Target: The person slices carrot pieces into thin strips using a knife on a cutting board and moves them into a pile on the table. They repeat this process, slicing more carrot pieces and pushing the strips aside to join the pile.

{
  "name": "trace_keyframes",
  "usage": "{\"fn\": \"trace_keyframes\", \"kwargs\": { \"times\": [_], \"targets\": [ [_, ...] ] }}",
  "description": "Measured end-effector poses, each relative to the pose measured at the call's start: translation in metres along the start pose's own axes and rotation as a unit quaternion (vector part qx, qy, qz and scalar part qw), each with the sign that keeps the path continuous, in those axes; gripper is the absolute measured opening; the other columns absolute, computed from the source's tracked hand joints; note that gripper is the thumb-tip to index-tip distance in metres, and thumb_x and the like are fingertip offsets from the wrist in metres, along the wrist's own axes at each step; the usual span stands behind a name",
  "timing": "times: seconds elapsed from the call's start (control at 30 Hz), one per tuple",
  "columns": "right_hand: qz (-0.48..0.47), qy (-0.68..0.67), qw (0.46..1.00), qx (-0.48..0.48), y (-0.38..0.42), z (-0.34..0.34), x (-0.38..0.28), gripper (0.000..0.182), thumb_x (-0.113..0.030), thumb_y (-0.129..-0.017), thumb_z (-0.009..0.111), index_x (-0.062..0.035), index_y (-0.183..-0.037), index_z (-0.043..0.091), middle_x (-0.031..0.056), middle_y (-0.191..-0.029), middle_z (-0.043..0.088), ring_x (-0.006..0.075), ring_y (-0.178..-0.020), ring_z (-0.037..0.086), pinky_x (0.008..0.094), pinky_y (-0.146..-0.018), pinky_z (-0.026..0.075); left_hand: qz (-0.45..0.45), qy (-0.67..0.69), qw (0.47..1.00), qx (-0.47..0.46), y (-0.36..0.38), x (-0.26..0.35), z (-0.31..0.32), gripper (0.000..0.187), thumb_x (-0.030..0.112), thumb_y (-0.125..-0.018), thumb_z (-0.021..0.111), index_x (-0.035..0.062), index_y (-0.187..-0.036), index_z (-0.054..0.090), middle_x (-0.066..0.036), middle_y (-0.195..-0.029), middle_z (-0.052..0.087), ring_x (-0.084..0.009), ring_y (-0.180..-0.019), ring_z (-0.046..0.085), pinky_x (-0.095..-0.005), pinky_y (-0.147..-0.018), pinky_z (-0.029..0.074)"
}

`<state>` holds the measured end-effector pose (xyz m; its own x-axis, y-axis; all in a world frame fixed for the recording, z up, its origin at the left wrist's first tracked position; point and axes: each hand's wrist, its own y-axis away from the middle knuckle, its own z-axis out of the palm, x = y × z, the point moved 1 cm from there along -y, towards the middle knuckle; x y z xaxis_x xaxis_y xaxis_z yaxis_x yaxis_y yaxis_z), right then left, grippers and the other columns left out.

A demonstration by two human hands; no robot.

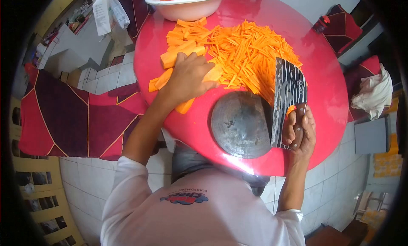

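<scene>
My right hand (305,127) is wrapped around the brown riveted handle of a cleaver (290,89). Its broad blade, streaked black and silver, is raised at the right of a round, dark chopping board (240,125). Bare board surface shows, worn and stained. My left hand (190,74) curls its fingers over thick carrot pieces (214,73) left of the board; the palm side is hidden. Behind the board spreads a large heap of thin carrot strips (250,50), partly covered by the blade.
A white basin (187,6) with carrot chunks stands at the far edge of the round red table (323,76). More chunky carrot sticks (187,31) lie near it. A red-lidded container (321,23) sits at the far right rim. Patterned chairs (76,114) surround the table.
</scene>
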<state>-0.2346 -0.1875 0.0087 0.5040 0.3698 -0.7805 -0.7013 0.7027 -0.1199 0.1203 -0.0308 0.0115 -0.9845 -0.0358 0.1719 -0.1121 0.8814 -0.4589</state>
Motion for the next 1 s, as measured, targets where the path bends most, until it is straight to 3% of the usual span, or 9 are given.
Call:
{"fn": "trace_keyframes", "kwargs": {
  "times": [0.17, 0.27, 0.47, 0.63, 0.77, 0.87, 0.9, 1.0],
  "targets": [
    [-0.004, 0.013, 1.0, 0.003, -0.001, 0.0, 0.0, 0.035, -0.023, -0.11, 0.071, -0.0025, -0.134, 0.057, 0.0156, -0.097, 0.067, 0.0124, -0.052, 0.057, 0.0237, -0.041, 0.046, 0.01, -0.083, 0.995, -0.059, -0.006, 0.0, 0.012, 0.061, 0.042, -0.085, 0.088, 0.0009, -0.129, 0.077, -0.015, -0.11, 0.07, -0.0308, -0.107, 0.064, -0.047, -0.099, 0.041],
    [-0.005, 0.017, 1.0, 0.011, 0.002, 0.002, 0.0, 0.035, -0.024, -0.109, 0.071, -0.0023, -0.134, 0.057, 0.015, -0.096, 0.066, 0.0121, -0.052, 0.056, 0.0234, -0.041, 0.046, 0.007, -0.096, 0.994, -0.045, -0.008, 0.003, 0.012, 0.059, 0.036, -0.086, 0.088, 0.0007, -0.132, 0.076, -0.015, -0.108, 0.069, -0.0326, -0.109, 0.065, -0.0479, -0.101, 0.042],
    [-0.006, 0.027, 0.999, 0.025, 0.001, 0.007, 0.0, 0.035, -0.024, -0.109, 0.072, -0.0015, -0.131, 0.057, 0.0139, -0.093, 0.064, 0.0114, -0.052, 0.056, 0.0226, -0.041, 0.046, -0.008, 0.091, 0.995, 0.033, 0.001, -0.014, 0.007, 0.043, 0.009, -0.092, 0.083, 0.002, -0.134, 0.075, -0.017, -0.107, 0.069, -0.0369, -0.11, 0.067, -0.0484, -0.098, 0.051],
    [-0.009, 0.033, 0.999, 0.025, 0.001, 0.011, -0.001, 0.037, -0.025, -0.108, 0.074, -0.0004, -0.129, 0.057, 0.0133, -0.091, 0.062, 0.0107, -0.052, 0.055, 0.022, -0.041, 0.045, -0.025, 0.165, 0.982, 0.094, -0.001, -0.022, -0.001, 0.028, 0.0, -0.093, 0.082, -0.0007, -0.121, 0.08, -0.015, -0.102, 0.072, -0.0287, -0.092, 0.071, -0.0383, -0.084, 0.056],
    [-0.007, 0.045, 0.999, 0.02, 0.0, 0.01, -0.001, 0.039, -0.027, -0.107, 0.075, 0.0004, -0.128, 0.057, 0.0134, -0.091, 0.062, 0.0106, -0.052, 0.055, 0.0225, -0.042, 0.045, -0.105, 0.335, 0.92, 0.175, -0.017, 0.007, -0.004, 0.018, -0.002, -0.096, 0.081, -0.0036, -0.114, 0.081, -0.01, -0.096, 0.073, -0.0199, -0.087, 0.071, -0.0329, -0.08, 0.056],
    [-0.003, 0.051, 0.998, 0.025, 0.001, 0.012, -0.002, 0.04, -0.027, -0.107, 0.075, 0.0011, -0.128, 0.057, 0.0134, -0.092, 0.063, 0.0109, -0.052, 0.055, 0.0229, -0.042, 0.046, -0.139, 0.469, 0.864, 0.118, -0.02, 0.051, 0.02, 0.017, 0.003, -0.096, 0.082, -0.0021, -0.113, 0.081, -0.013, -0.099, 0.071, -0.0256, -0.093, 0.072, -0.0368, -0.084, 0.057],
    [-0.003, 0.052, 0.998, 0.025, 0.001, 0.01, -0.002, 0.041, -0.028, -0.107, 0.075, 0.0015, -0.129, 0.058, 0.0135, -0.092, 0.063, 0.0111, -0.053, 0.056, 0.023, -0.042, 0.046, -0.075, 0.385, 0.915, 0.093, -0.017, 0.068, 0.017, 0.016, 0.002, -0.096, 0.083, -0.0031, -0.111, 0.081, -0.009, -0.097, 0.073, -0.0206, -0.088, 0.071, -0.0339, -0.08, 0.056],
    [-0.002, 0.05, 0.999, 0.023, 0.0, 0.005, -0.001, 0.044, -0.028, -0.107, 0.075, 0.0029, -0.133, 0.058, 0.0138, -0.092, 0.063, 0.0118, -0.053, 0.056, 0.0233, -0.042, 0.046, 0.033, 0.296, 0.954, 0.032, -0.001, 0.087, 0.028, 0.023, 0.007, -0.093, 0.085, -0.0001, -0.114, 0.081, -0.009, -0.102, 0.074, -0.0282, -0.096, 0.072, -0.0384, -0.088, 0.055]
  ]
}}
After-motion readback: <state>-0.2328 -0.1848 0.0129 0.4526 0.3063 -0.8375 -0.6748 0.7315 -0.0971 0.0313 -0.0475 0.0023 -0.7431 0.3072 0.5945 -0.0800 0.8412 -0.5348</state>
